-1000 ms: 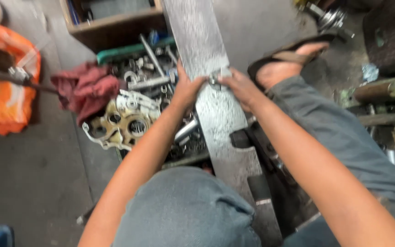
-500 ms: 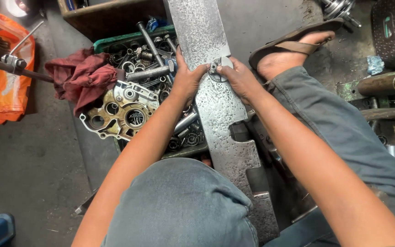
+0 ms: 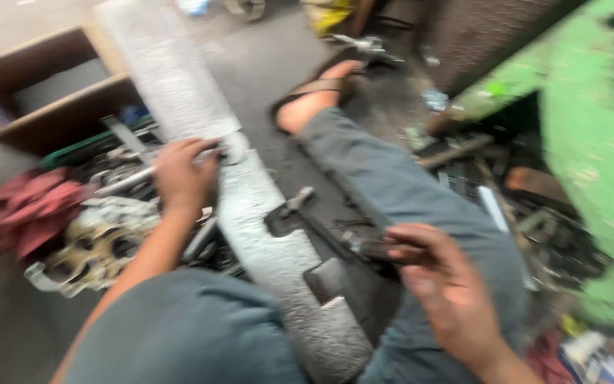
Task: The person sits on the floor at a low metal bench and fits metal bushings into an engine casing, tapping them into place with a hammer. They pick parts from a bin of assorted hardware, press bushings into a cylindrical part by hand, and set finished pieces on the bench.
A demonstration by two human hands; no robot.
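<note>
Left hand (image 3: 182, 176): rests on the long grey metal plate (image 3: 250, 206), fingers curled and pressing a small round metal part (image 3: 234, 147) against it; the blur hides whether the fingers close around the part or only touch it.
Right hand (image 3: 442, 281): off the plate, low and to the right above the person's lap, fingers bent around a dark tool (image 3: 374, 249); the grip looks closed, though the blur softens it.
Round part: lies on the plate near its middle, at the tips of the left hand, at the edge of a step in the plate.
Plate: runs slantwise from upper left down between the knees, rough and speckled, lying on the concrete floor (image 3: 278, 64).
Dark tool: a slim dark bar, its far end reaching toward the plate's right edge, where a small bolt-like piece (image 3: 296, 201) sticks up.
Tray (image 3: 83, 148): green-rimmed, left of the plate, heaped with metal parts; a pale engine casing (image 3: 97, 245) lies at its near side, just beside the left forearm.
Rag (image 3: 26, 206): red, crumpled, at the tray's left edge.
Wooden box (image 3: 44, 92): open, beyond the tray, touching the plate's left side.
Leg (image 3: 392, 185): in grey trousers, stretched out right of the plate, foot in a sandal (image 3: 318, 85).
Right side: a green painted machine (image 3: 591, 142) with scrap and small tools strewn below it, too blurred to tell apart.
</note>
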